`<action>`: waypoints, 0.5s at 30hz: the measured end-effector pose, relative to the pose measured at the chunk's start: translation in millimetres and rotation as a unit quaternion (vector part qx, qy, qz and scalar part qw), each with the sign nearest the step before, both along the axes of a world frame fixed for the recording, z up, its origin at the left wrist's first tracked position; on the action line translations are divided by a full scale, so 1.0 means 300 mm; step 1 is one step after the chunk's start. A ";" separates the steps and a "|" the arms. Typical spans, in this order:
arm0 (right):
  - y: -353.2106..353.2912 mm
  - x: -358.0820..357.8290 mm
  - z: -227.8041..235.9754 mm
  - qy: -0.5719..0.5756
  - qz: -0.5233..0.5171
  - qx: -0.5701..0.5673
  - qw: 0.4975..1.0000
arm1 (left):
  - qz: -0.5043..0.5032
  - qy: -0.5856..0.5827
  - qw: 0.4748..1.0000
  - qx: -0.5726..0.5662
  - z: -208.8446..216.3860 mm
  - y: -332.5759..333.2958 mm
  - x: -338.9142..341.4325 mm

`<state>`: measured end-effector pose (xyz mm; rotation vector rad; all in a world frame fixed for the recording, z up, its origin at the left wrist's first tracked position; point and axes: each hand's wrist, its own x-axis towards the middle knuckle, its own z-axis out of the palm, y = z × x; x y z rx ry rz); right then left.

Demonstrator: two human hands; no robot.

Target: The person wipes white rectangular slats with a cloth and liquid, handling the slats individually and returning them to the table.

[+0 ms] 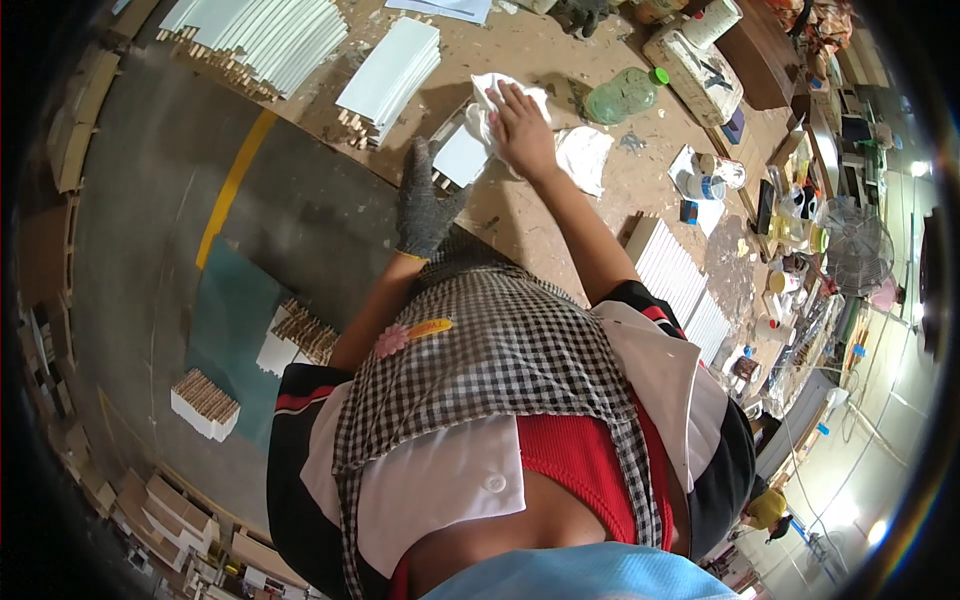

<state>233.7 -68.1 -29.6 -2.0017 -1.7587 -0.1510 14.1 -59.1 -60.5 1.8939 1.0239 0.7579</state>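
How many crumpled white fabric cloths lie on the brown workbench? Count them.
2: a crumpled white fabric cloth under the bare right hand, and a second white cloth just right of that wrist. More may be hidden beneath.

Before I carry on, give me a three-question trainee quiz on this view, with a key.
1. Which of the person's hands is gloved?
2. True or false: the right hand lies on a crumpled white cloth.
3. The cap on the plastic bottle is: A red, B green, C black.

Key:
1. The left hand, in dark grey knit.
2. True; its fingers are spread over the cloth.
3. B, green.
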 end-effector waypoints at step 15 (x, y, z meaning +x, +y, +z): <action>-0.068 0.161 0.025 0.294 -0.166 0.008 0.941 | 0.013 -0.009 0.999 0.044 -0.058 0.012 0.024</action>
